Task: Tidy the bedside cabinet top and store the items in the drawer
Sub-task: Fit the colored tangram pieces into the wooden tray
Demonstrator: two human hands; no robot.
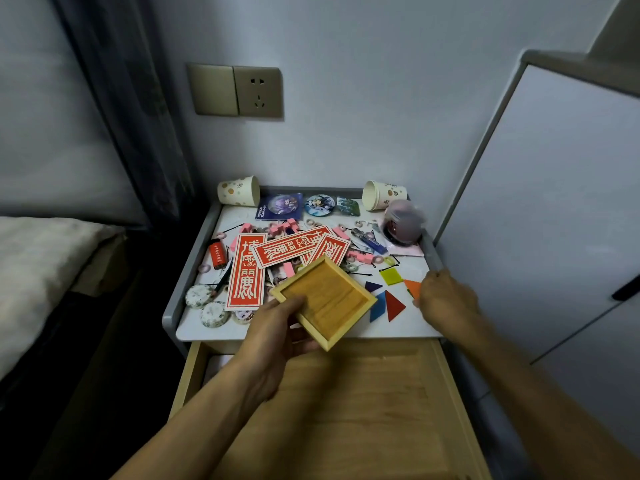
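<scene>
1. The square, shallow wooden tray [325,303] has a raised pale rim and a grained floor. It tilts over the desk's [401,325] front edge.
2. My left hand [277,327] grips its near corner, thumb on top. My right hand [446,299] curls at an orange tile [412,287]; I cannot tell if it pinches.
3. The wooden drawer [346,410] stands pulled out beneath both hands.

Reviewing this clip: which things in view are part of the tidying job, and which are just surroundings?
Job: wooden tray held by the left hand; right hand at the orange tile; red cards; paper cups; cabinet top; open drawer.

Surroundings: wall socket; curtain; bed; white cupboard.
</scene>
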